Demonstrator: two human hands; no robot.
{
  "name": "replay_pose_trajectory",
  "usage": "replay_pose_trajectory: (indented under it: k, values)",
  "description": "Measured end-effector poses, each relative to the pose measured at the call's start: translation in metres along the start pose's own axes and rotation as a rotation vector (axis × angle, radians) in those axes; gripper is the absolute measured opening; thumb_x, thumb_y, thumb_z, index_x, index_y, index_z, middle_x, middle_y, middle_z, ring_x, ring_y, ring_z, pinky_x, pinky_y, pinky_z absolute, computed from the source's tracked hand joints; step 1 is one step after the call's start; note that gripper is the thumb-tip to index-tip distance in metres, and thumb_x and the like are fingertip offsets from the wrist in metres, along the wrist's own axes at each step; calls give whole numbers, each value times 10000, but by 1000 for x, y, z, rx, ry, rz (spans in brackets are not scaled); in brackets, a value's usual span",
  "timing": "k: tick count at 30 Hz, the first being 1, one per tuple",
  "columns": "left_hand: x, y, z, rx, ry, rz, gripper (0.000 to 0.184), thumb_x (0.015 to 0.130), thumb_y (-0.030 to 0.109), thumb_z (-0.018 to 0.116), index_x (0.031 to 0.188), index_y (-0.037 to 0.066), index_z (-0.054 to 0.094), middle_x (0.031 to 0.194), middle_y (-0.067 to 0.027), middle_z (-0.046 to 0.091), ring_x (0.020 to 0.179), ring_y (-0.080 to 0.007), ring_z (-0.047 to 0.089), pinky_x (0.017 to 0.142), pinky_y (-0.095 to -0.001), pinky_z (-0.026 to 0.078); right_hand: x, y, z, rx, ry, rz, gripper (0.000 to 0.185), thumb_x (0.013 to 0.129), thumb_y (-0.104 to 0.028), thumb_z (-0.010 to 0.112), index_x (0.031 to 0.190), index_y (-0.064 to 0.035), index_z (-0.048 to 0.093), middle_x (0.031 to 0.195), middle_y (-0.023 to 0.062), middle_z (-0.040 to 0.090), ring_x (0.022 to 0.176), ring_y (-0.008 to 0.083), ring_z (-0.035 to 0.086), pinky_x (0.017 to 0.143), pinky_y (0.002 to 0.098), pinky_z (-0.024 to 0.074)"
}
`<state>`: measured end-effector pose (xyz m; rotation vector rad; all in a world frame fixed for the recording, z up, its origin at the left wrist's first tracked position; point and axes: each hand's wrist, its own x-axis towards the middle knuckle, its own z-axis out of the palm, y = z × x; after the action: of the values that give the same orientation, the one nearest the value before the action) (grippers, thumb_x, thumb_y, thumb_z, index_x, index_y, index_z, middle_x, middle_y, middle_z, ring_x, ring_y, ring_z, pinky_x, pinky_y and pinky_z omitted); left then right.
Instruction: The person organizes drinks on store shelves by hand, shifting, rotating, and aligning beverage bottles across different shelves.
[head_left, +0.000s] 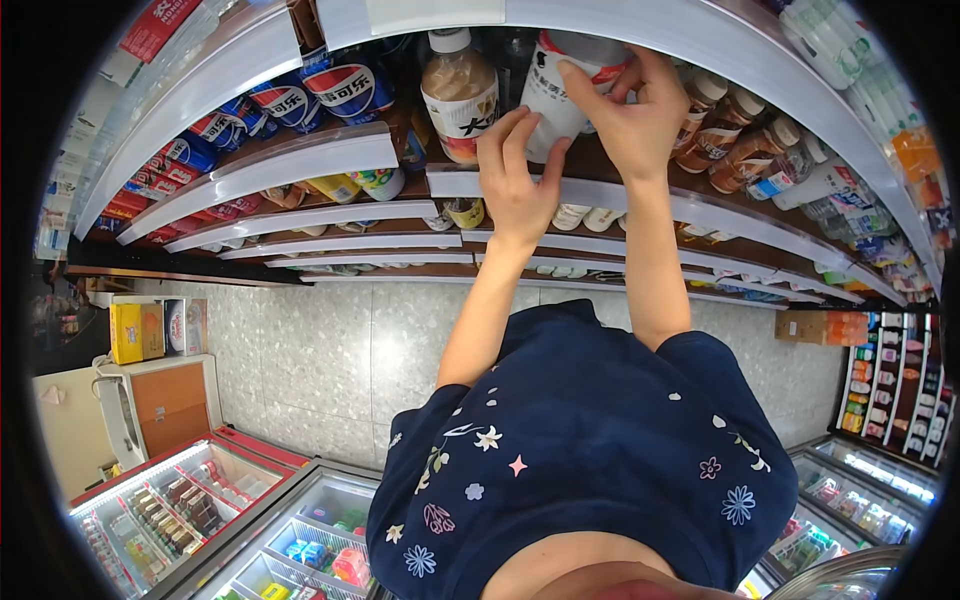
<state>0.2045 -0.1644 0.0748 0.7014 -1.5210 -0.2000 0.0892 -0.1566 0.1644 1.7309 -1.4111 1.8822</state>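
Note:
A white bottle (552,95) with dark lettering and a red band stands on the upper shelf, tilted in the view. My left hand (515,180) touches its lower front with bent fingers and thumb apart. Around its upper right side, my right hand (635,115) has its thumb on the front and its fingers curled at the edge. Just left of my left hand is a milky-brown bottle (460,100) with a white cap. Brown-labelled bottles (705,110) are lined up right of my right hand.
Blue cans (345,85) fill the shelf at the left. The metal shelf edge (455,182) runs below my hands, with lower shelves beneath. Freezers (310,530) stand behind at the bottom left, and a cardboard box (805,327) lies on the floor at the right.

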Motion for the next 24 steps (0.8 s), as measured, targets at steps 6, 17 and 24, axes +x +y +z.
replay_pose_trajectory:
  k: [6,17,24]
  values:
    - [-8,-10,-3,14,-23,-39,398,736,38,761,1098,40,595,1134,-140,564,998,-316,568,804,-379,483,-11,-14,5,109,72,109,422,759,-57,791,1143,15,633,735,27,624,645,66,583,577,203,466]
    - [-37,-7,-13,-12,-263,-8,350,757,52,713,1094,50,618,1324,-181,450,1070,-330,535,872,-413,456,-80,13,-70,-93,287,545,262,856,-156,709,1060,1,665,703,12,613,611,43,511,552,192,388]
    - [-47,-16,-33,79,-532,124,329,757,133,707,1073,84,630,1474,-208,331,1235,-397,441,1040,-533,346,-146,4,-89,-305,317,706,250,877,-158,678,1076,-8,666,626,7,573,562,40,481,532,201,380]
